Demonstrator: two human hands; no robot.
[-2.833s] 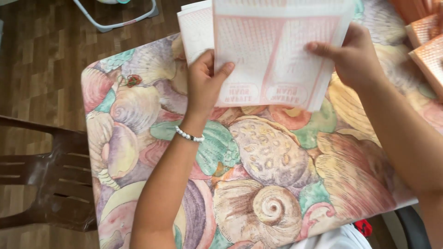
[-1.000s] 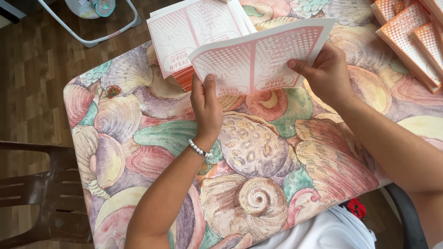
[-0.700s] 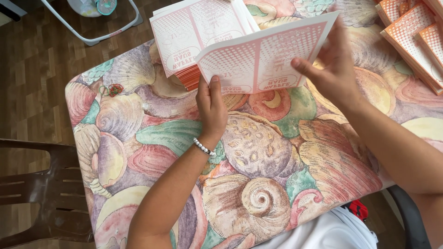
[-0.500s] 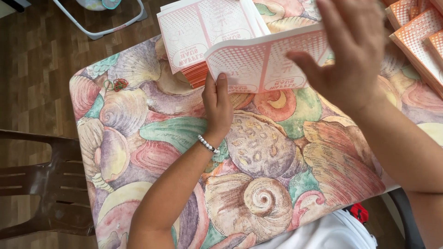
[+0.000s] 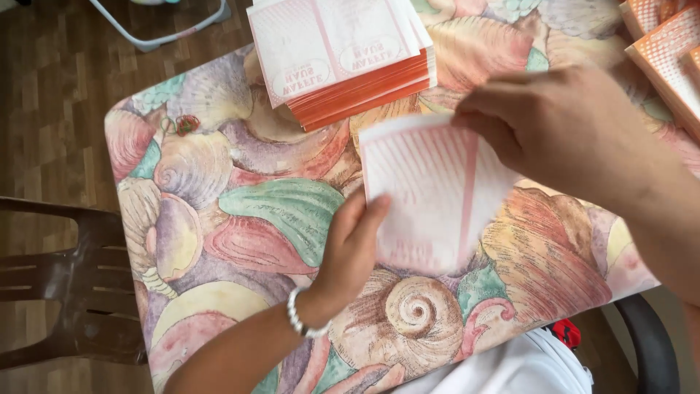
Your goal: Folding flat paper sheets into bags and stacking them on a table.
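- Now the left hand (image 5: 350, 252) pinches the lower left edge of a sheet (image 5: 430, 193), thumb on top.
- Meanwhile the right hand (image 5: 561, 124) grips the sheet's upper right corner with curled fingers.
- Held between both hands, the pink-striped sheet sits just above the table (image 5: 240, 219), near its middle.
- Behind it lies a stack (image 5: 343, 55) of like sheets with orange edges.
- Left of the table stands a brown chair (image 5: 58, 292).
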